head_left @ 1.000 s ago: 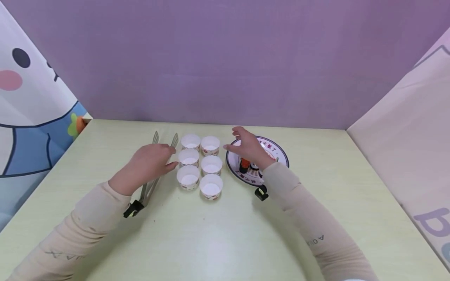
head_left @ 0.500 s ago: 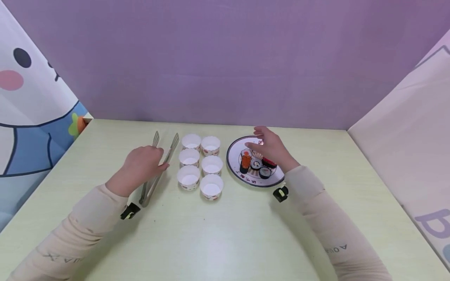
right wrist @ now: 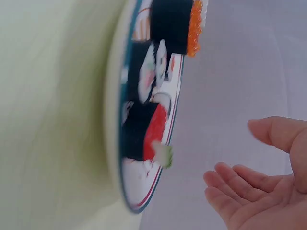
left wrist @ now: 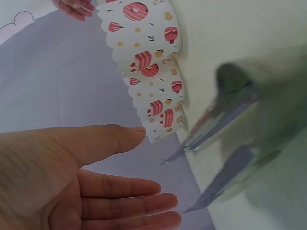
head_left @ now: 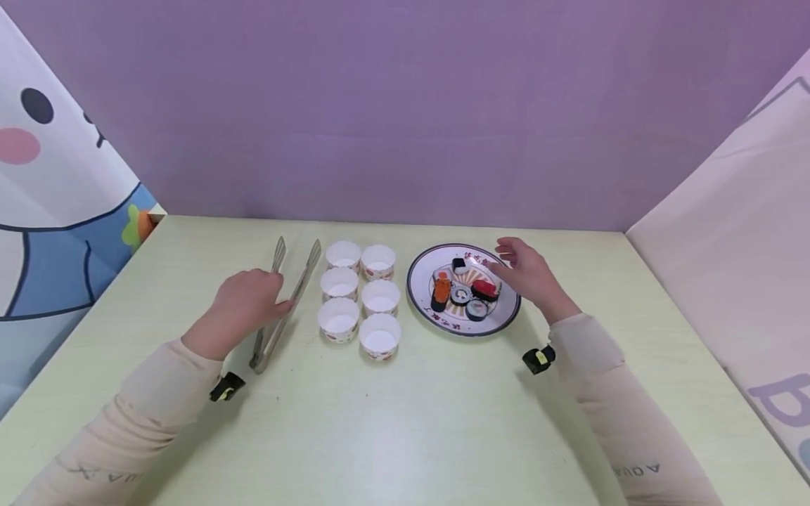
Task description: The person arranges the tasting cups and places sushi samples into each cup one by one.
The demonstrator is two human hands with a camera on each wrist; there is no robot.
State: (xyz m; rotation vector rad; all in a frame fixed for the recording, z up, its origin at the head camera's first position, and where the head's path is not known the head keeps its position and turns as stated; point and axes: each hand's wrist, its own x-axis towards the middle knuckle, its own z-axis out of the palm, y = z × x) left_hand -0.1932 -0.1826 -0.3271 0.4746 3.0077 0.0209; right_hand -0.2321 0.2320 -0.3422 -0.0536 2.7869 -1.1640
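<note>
Tongs (head_left: 300, 282) lie spread under and just right of the left hand (head_left: 237, 309), whose fingers extend, holding nothing. Left-wrist view shows clearly the paper cups (left wrist: 146, 38) printed with doughnuts, right of that hand. The right hand (head_left: 531, 277) is likewise unladen, fingers loosely bent; head view overlaps it with the plate (head_left: 420, 296) of sushi pieces (head_left: 485, 289) to its left, right-wrist view shows a gap. Counter (head_left: 654, 330) continues rightward of it to the edge.

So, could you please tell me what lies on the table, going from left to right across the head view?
Metal tongs, left column of three white cups, right column of three white cups, plate with sushi pieces.
</note>
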